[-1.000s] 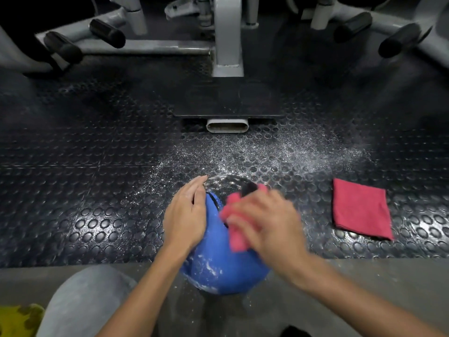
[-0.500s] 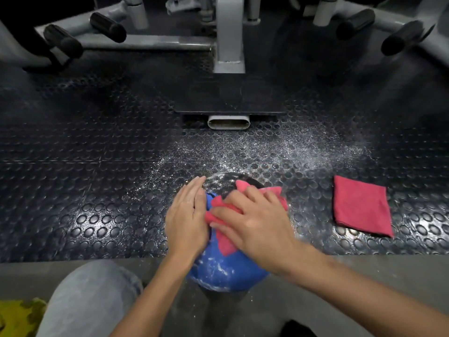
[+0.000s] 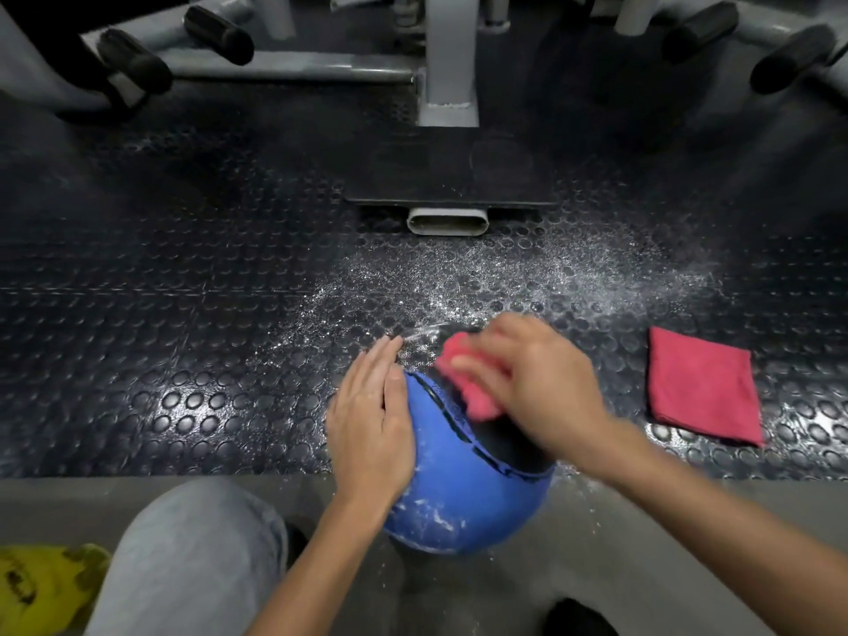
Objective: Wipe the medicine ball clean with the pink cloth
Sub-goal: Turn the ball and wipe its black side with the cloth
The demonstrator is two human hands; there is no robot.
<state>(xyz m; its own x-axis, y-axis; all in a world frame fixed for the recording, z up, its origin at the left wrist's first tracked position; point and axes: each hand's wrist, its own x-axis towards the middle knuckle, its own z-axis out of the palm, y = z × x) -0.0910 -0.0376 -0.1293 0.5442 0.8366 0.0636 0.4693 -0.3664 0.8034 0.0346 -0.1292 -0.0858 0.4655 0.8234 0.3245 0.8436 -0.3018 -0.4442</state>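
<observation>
The medicine ball (image 3: 459,507) sits on the floor (image 3: 183,314) right in front of the person, at the edge of the bumpy black mat. The job looks about half done. The black top of the ball looks fairly clean, but the blue side near the person has white smears, so that part needs wiping. The left hand (image 3: 371,420) lies flat on the ball's left side with straight fingers. The right hand (image 3: 537,383), blurry, grips the bunched pink cloth (image 3: 468,387) on top of the ball. There is one ball, two hands and two pink cloths. The folded cloth (image 3: 702,387) lies on the floor to the right, well apart. White powder (image 3: 482,277) dusts the floor.
</observation>
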